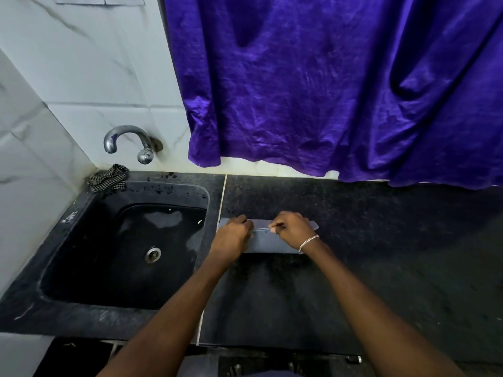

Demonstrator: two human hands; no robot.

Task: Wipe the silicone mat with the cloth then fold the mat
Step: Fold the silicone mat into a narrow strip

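- Dark speckled counter (pixel 381 240) runs below a purple curtain (pixel 326 91), with a black sink (pixel 81 268) set into its left end and a chrome tap (pixel 128 140) on the tiled wall above.
- A grey-blue silicone mat (pixel 268 244) lies on the counter just right of the sink, beside the pale seam.
- The left hand (pixel 234 236) covers the mat's left end, fingers curled, its grip pinched on a thin raised edge of the mat.
- The right hand (pixel 292 229), a silver bracelet (pixel 309 242) at its wrist, has its grip clamped on the same edge.
- That edge spans the short gap between both grips; the rest of the mat lies flat beneath them.
- A checked cloth (pixel 109 178) sits bunched at the sink's back left corner, well apart from both hands.
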